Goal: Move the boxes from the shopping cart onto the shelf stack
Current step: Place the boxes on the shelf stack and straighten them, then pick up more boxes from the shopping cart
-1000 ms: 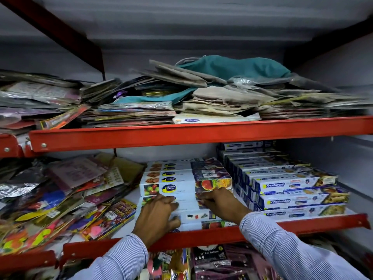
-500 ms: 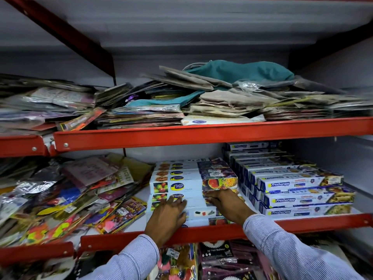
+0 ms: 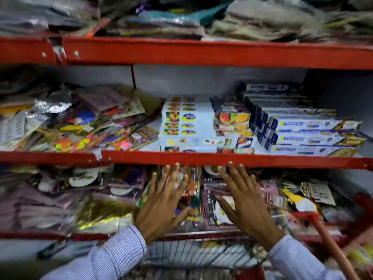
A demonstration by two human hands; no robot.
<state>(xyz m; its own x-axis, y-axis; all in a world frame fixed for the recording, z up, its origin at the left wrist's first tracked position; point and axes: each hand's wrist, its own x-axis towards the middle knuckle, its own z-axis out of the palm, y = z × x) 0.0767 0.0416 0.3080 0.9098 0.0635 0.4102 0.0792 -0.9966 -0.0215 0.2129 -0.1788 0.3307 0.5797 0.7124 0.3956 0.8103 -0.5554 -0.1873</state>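
A stack of white boxes [image 3: 203, 126] with fruit pictures stands on the middle red shelf [image 3: 181, 158]. Beside it on the right is a taller stack of blue-and-white boxes [image 3: 302, 126]. My left hand [image 3: 163, 201] and my right hand [image 3: 244, 199] hover below the shelf's front lip, both with fingers spread and nothing in them. Their fingertips reach up to the red lip. The wire shopping cart [image 3: 191, 253] shows at the bottom, under my striped sleeves; the frame is blurred by motion.
Loose glossy packets [image 3: 80, 122] fill the left of the middle shelf. The lower shelf holds more packets [image 3: 84, 199] behind my hands. Folded bags [image 3: 242, 21] lie on the top shelf. A red handle [image 3: 331, 245] slants at the lower right.
Both hands have let go of the white box stack and pulled back and down, below the shelf lip, fingers now spread. The camera has tilted downward, and the cart has come into view.
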